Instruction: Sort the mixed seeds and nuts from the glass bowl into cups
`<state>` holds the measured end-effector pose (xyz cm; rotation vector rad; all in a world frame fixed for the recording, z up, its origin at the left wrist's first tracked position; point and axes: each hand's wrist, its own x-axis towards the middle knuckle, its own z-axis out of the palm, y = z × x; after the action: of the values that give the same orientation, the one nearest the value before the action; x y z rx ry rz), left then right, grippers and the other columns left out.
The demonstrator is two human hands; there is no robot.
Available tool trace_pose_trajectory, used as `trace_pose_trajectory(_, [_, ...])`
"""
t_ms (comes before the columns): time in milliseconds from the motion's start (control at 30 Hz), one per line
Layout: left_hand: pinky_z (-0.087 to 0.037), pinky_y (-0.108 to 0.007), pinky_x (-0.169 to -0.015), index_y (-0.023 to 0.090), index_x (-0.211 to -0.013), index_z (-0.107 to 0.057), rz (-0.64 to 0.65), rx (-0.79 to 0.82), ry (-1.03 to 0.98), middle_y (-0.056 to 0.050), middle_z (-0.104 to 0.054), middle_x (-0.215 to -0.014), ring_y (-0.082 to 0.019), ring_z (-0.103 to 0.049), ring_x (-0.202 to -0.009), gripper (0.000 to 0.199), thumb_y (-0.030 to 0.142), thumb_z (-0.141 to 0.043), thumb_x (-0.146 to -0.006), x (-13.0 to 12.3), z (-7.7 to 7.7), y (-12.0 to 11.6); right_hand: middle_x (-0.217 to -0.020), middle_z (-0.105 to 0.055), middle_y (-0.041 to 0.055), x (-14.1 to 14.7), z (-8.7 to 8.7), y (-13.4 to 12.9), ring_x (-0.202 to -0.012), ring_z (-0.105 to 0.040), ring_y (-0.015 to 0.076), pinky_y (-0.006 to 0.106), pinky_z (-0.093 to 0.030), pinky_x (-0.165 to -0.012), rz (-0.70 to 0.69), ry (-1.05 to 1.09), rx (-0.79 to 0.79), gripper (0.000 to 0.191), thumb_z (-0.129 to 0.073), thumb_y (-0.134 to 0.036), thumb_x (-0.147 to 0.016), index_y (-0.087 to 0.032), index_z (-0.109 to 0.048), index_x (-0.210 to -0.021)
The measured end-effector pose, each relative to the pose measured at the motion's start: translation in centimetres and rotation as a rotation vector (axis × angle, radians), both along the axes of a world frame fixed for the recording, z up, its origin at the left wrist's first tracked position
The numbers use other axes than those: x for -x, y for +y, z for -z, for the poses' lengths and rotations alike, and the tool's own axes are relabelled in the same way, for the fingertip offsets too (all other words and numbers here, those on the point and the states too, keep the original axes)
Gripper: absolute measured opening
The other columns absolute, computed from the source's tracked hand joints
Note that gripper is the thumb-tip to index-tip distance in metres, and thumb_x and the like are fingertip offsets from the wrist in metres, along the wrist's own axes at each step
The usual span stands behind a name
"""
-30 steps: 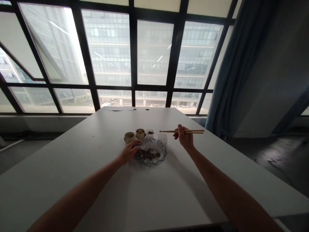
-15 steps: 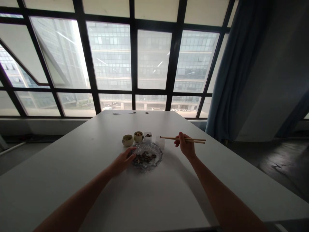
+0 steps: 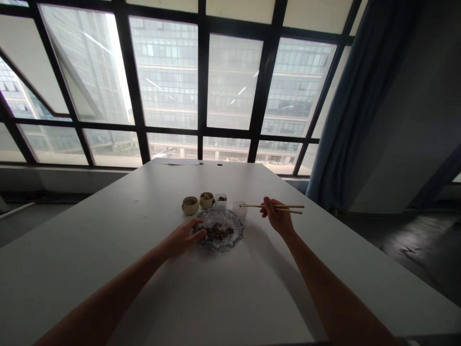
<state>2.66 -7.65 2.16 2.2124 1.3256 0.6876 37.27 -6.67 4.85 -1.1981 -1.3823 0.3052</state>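
A pair of slim light-wooden chopsticks point(image 3: 275, 207) is held in the right hand point(image 3: 277, 216), their tips over the small translucent square cup point(image 3: 239, 209). The scalloped clear glass bowl point(image 3: 218, 230), holding dark pieces point(image 3: 218, 232), is touched at its left rim by the loosely open left hand point(image 3: 186, 236) on the white table point(image 3: 201, 298).

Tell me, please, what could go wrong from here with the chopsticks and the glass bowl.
The small dark piece at the tips of the chopsticks in the right hand might slip. The left hand is at the rim of the glass bowl, so a push could tilt or shift it. The clear cup close behind could then be knocked.
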Motion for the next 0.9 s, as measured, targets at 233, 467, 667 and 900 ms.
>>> trace_pose_trajectory(233, [-0.049,-0.041,-0.082,0.015,-0.13,-0.057,0.016,0.01,0.008,-0.011,-0.068,-0.099,-0.031,-0.064,-0.091,0.071,0.071,-0.047,-0.087,0.2,0.0,0.0,-0.061,-0.071,0.0072,0.4,-0.6,-0.5,-0.05,-0.066,0.0182,0.028,-0.051,-0.047,-0.028,-0.102,0.038,0.063,-0.053,-0.078,-0.085,-0.018,-0.066,-0.07])
trace_pose_trajectory(467, [-0.052,-0.043,-0.084,0.021,-0.12,-0.058,0.078,-0.011,-0.049,-0.013,-0.069,-0.113,-0.035,-0.065,-0.099,0.077,0.072,-0.075,-0.066,1.2,0.6,0.3,-0.063,-0.072,0.0082,0.1,-0.9,-0.7,-0.052,-0.067,0.0196,0.029,-0.051,-0.048,-0.002,-0.158,0.045,0.062,-0.055,-0.078,-0.083,-0.019,-0.065,-0.067])
trace_pose_trajectory(667, [-0.052,-0.046,-0.085,0.02,-0.113,-0.054,0.045,-0.026,0.059,-0.016,-0.067,-0.117,-0.037,-0.063,-0.102,0.079,0.063,-0.086,-0.055,0.7,0.6,0.0,-0.061,-0.072,0.0077,0.0,-1.0,-1.0,-0.049,-0.066,0.0188,0.028,-0.05,-0.046,0.003,-0.172,0.044,0.062,-0.056,-0.077,-0.083,-0.019,-0.066,-0.066])
trace_pose_trajectory(900, [-0.05,-0.041,-0.08,0.023,-0.1,-0.055,-0.024,-0.069,0.057,-0.012,-0.067,-0.107,-0.036,-0.064,-0.096,0.07,0.063,-0.086,-0.052,0.2,0.8,-0.1,-0.059,-0.071,0.0071,0.2,-1.3,-1.3,-0.047,-0.064,0.0178,0.027,-0.049,-0.043,0.02,-0.141,-0.002,0.06,-0.059,-0.075,-0.083,-0.018,-0.066,-0.066])
